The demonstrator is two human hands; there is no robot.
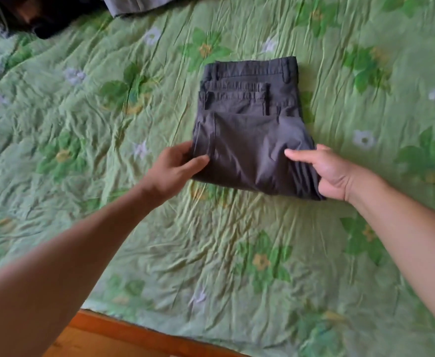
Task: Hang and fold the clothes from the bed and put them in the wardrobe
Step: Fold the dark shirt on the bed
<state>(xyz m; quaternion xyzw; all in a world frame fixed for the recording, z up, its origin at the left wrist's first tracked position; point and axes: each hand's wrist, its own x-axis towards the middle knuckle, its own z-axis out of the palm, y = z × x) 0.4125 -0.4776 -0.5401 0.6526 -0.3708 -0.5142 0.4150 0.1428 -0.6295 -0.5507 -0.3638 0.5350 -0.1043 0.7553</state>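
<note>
Dark grey trousers, folded into a compact rectangle, lie on the green flowered bedspread with the waistband at the far end. My left hand grips the near left edge of the fold, thumb on top and fingers under the cloth. My right hand grips the near right corner the same way, its thumb lying across the top layer. The near edge of the trousers is slightly lifted off the bed.
A grey garment lies at the far edge of the bed, and a black item sits in the far left corner. The wooden bed frame runs along the near edge.
</note>
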